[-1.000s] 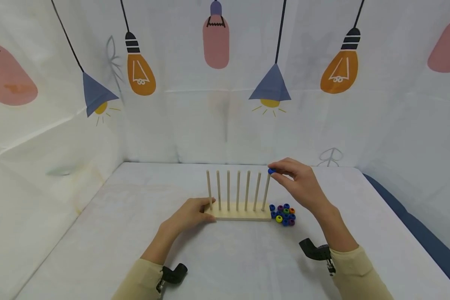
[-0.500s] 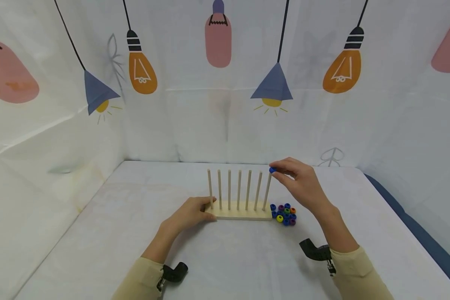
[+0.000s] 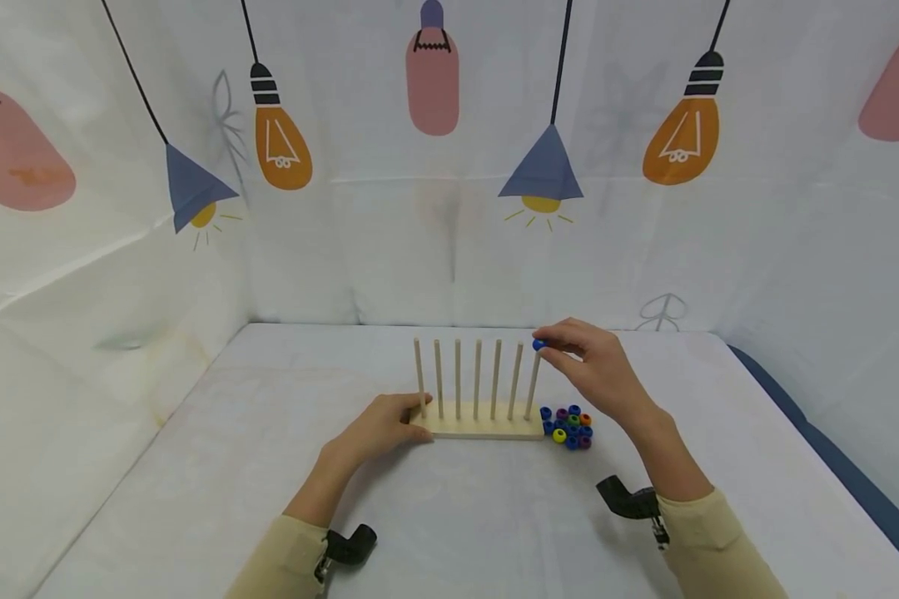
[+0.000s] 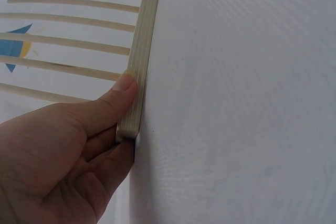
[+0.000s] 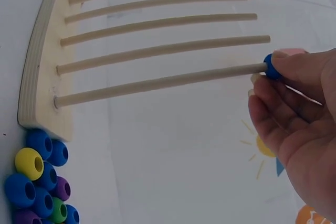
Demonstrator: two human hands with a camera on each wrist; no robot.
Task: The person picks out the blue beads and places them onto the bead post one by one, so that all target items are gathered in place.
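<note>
A pale wooden base [image 3: 487, 428] with a row of several upright pegs stands on the table. My left hand [image 3: 380, 426] grips its left end, thumb on the front edge, as the left wrist view also shows. At the far right, my right hand [image 3: 598, 363] pinches a blue bead [image 5: 272, 67] between thumb and fingers. In the right wrist view that bead sits at the very tip of the rightmost peg [image 5: 163, 84]; whether the tip is inside its hole is hidden. The other pegs carry no beads.
Against the base's right end lies a cluster of loose beads [image 3: 572, 421], blue, purple, green, orange and yellow. A white cloth covers the table [image 3: 464, 516]. Behind it hangs a white curtain [image 3: 389, 249] printed with lamps and bulbs.
The right hand and its blue bead have shifted slightly left and down onto the rightmost peg's tip. The left hand and the base have stayed put.
</note>
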